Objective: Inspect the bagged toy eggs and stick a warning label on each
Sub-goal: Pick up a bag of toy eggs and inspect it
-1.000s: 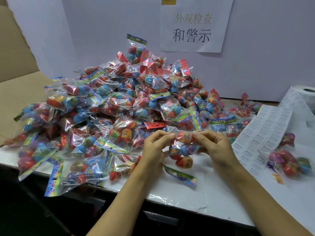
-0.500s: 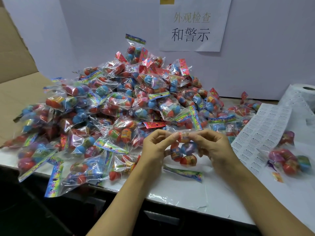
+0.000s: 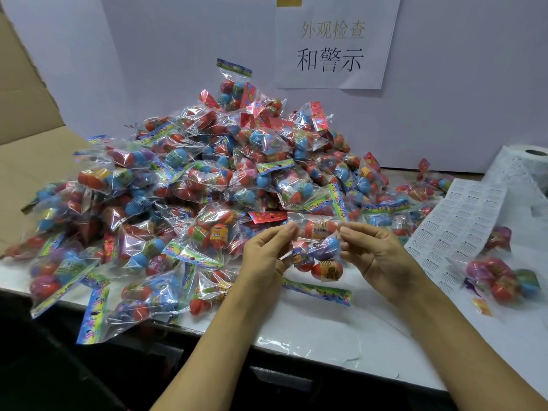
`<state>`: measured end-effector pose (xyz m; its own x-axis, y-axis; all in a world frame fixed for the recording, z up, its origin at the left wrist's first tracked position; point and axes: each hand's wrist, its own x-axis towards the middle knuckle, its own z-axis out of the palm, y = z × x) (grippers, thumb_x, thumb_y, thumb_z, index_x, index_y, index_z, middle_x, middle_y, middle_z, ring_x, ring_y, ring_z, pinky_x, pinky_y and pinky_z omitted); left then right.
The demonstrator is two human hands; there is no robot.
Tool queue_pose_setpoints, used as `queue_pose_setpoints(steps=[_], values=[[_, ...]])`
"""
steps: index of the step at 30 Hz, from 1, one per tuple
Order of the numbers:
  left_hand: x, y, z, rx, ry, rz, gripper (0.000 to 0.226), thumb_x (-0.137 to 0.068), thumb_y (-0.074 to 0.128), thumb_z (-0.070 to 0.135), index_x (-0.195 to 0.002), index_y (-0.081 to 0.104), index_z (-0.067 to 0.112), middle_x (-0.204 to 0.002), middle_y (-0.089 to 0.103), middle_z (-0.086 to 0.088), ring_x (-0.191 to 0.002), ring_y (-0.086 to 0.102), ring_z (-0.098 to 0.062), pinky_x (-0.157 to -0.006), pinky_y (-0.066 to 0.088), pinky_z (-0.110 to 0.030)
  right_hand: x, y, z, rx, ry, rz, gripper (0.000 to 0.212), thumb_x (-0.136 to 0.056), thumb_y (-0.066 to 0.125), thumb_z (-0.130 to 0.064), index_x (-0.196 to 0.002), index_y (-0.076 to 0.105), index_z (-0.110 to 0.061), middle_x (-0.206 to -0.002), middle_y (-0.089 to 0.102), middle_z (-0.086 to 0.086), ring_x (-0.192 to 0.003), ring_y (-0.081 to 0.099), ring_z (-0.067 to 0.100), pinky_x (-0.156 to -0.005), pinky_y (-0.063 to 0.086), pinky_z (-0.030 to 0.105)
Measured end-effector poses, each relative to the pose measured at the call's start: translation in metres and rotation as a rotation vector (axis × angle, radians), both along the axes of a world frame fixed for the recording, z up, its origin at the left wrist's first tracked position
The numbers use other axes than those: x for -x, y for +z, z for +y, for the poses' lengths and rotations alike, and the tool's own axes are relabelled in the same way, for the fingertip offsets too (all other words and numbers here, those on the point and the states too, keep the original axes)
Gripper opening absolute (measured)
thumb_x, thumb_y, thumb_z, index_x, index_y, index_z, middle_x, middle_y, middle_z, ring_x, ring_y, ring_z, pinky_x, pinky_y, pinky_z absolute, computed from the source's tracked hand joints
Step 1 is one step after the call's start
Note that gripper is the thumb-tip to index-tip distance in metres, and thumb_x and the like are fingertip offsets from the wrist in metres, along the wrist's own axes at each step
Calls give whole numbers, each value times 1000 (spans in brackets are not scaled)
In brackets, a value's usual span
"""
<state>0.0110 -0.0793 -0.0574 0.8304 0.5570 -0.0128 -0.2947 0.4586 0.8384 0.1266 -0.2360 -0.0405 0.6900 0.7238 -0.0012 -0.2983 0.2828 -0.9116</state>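
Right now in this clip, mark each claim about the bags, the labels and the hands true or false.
1. Both hands hold one bag of toy eggs between them. True: left hand and right hand pinch its sides.
2. The held bag's header card points up. False: its header card hangs at the bottom.
3. The warning label sheet lies right of the hands. True.
4. The label roll stands left of the pile. False: it is at the far right.
5. The pile of bagged eggs is stacked in a box. False: it lies loose on the table.
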Motion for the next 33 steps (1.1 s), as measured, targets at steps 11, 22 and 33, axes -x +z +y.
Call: queue_pose_setpoints(steps=[11,22,33], values=[[0,-2,-2,-117,-49,-4,16,-76,78,27,-86,83,14,-88,77,-9,-80,72,-17,-71,58,-25,5,0,3,-25,-59,-22,16,-72,76,-21,-84,80,-12,-75,68,6,-64,65,11,-55,57,22],[2,0,-1,-98,-55,80,8,-76,77,22,-74,80,15,-82,76,-7,-75,71,-14,-65,56,-21,10,-5,6,190,-183,-281,32,-60,83,-44,-71,75,-15,-59,59,0,-51,52,8,-43,43,21],[0,0,-2,-120,-9,124,21,-97,65,20,-82,77,10,-86,75,-11,-77,69,-20,-67,58,-29,6,-5,6,143,-118,-176,24,-63,82,-29,-74,79,-9,-68,67,10,-52,59,13,-48,51,21]])
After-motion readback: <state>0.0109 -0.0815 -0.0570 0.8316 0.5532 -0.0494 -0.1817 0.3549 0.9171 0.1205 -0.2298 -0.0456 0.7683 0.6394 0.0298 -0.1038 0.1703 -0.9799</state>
